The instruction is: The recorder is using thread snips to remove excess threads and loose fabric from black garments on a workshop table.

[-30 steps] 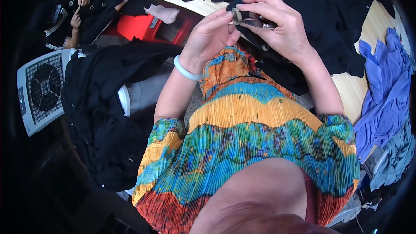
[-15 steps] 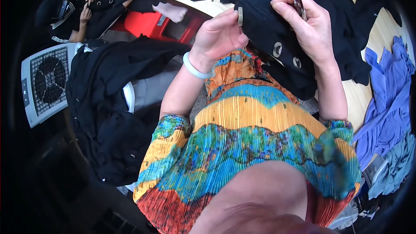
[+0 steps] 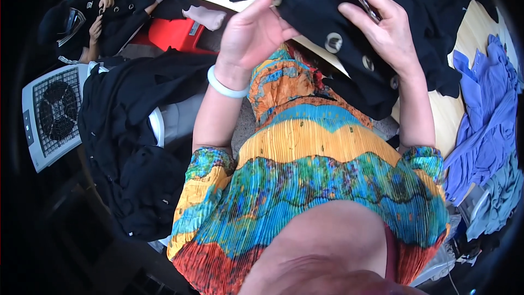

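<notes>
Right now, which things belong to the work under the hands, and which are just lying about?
In hand:
- black garment with round buttons
- left hand pinching its top button
- right hand holding a thin metal tool, too small to identify

Lying about:
- blue clothes on the wooden table
- black clothes over a chair
- white fan
- red box

Person wears a pleated short-sleeve top w/ wavy horizontal bands: orange at the neck, then teal, yellow-orange, a wide blue-green patterned band across chest & sleeves, and red-orange at the lower hem. Sleeves end approx. mid upper arm, w/ green-blue pattern & yellow-orange below on the left one. Left hand (image 3: pixel 252 33) has a plain pale mint bangle (image 3: pixel 225 88) round the wrist; right hand (image 3: pixel 382 27) & forearm are bare, no rings visible.
</notes>
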Available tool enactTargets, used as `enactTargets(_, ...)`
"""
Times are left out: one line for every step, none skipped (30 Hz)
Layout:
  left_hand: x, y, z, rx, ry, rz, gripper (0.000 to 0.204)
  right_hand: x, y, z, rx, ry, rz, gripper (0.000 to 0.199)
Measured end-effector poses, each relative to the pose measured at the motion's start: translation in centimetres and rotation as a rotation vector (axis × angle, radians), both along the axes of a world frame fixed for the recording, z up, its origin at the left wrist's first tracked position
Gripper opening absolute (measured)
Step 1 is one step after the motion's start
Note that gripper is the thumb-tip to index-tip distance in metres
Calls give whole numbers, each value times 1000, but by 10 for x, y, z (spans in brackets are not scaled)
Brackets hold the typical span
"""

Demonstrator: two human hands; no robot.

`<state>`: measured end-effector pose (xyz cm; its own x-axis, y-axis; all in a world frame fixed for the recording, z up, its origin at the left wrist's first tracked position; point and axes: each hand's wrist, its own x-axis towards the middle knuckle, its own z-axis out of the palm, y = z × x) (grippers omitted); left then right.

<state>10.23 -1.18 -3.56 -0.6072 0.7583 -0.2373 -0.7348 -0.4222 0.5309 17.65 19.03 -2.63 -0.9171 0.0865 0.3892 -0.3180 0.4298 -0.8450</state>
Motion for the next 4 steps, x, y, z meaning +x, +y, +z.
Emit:
enactTargets(-4, -1, 1, 48, 10, -24, 30, 6, 4, 6, 43, -63, 9, 31)
enactTargets(-8, -2, 4, 97, 34, -43, 32, 9, 9, 3, 7, -151, 44, 38)
enactTargets(-12, -4, 6, 145, 58, -61, 35, 11, 10, 1, -28, -178, 85, 40)
enactTargets(-17, -6, 2, 250, 11, -74, 38, 12, 10, -1, -60, -205, 126, 41)
